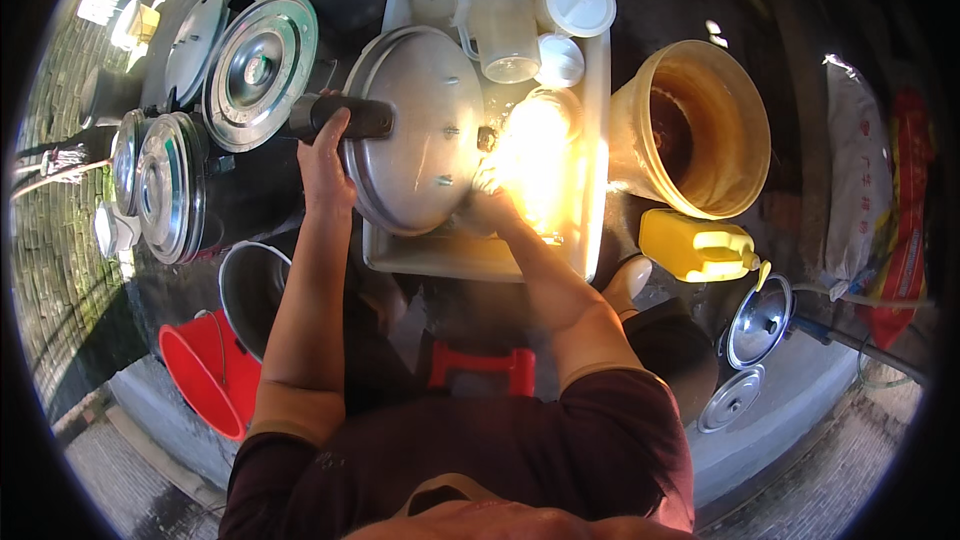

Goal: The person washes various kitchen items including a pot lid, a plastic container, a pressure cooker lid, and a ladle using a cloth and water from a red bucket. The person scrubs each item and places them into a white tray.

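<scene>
A metal pressure cooker lid (420, 142) is tilted over a white rectangular plastic tub (450, 264). My left hand (328, 161) grips the lid's black handle (360, 118) on its left side. At the lid's lower right edge, my right hand (491, 210) lies partly in strong glare. Whether its fingers hold anything cannot be made out. Inside the tub, clear plastic measuring jugs (506, 30) stand beside a white-lidded container (576, 4) and a smaller white lid (560, 60). Bright sunlight washes out the tub's right part.
Large lidded metal pots (171, 187) and a loose round lid (261, 71) crowd the left. A red bucket (210, 375) sits lower left. Right of the tub are a stained plastic bucket (701, 127), a yellow jug (697, 246) and metal lids (759, 321). A red stool (480, 367) shows below.
</scene>
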Action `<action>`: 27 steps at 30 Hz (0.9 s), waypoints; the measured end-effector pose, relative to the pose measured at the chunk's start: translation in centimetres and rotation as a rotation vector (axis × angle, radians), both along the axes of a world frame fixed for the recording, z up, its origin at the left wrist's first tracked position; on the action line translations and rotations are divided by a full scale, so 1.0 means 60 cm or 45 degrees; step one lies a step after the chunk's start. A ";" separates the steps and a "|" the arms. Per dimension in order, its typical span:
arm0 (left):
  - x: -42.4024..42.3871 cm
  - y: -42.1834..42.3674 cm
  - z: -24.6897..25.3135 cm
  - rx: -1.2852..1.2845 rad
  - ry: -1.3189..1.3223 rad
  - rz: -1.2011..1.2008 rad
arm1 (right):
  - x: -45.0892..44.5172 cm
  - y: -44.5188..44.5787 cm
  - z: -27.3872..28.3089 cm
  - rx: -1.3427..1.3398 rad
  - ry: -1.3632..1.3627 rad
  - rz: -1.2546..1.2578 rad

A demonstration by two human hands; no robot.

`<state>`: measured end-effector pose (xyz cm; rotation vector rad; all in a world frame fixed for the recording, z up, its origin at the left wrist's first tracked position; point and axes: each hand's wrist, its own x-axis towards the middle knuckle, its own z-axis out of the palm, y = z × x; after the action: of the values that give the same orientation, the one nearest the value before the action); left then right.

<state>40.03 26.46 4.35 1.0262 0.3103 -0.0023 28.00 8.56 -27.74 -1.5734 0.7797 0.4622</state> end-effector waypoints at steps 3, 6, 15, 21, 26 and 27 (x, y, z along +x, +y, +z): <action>-0.009 0.002 0.003 -0.052 -0.033 -0.066 | -0.057 -0.003 0.035 -0.587 -0.409 0.676; -0.019 0.003 0.006 0.027 0.005 -0.080 | -0.076 -0.062 0.076 -0.932 -0.381 0.884; -0.012 0.005 0.004 0.032 -0.038 -0.068 | -0.019 -0.147 0.155 0.504 -0.521 0.435; -0.016 0.000 0.000 0.187 -0.011 0.065 | -0.011 -0.043 0.292 -0.028 -1.244 0.533; -0.017 0.005 0.000 0.191 -0.043 0.076 | 0.004 0.065 0.288 -0.651 -1.074 0.253; -0.016 0.005 0.000 0.167 -0.084 0.023 | 0.010 0.065 0.269 -0.508 -1.079 0.145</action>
<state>39.07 26.76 4.33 1.1511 0.2626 0.0688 28.61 12.48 -11.63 -1.9628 0.1216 -0.3117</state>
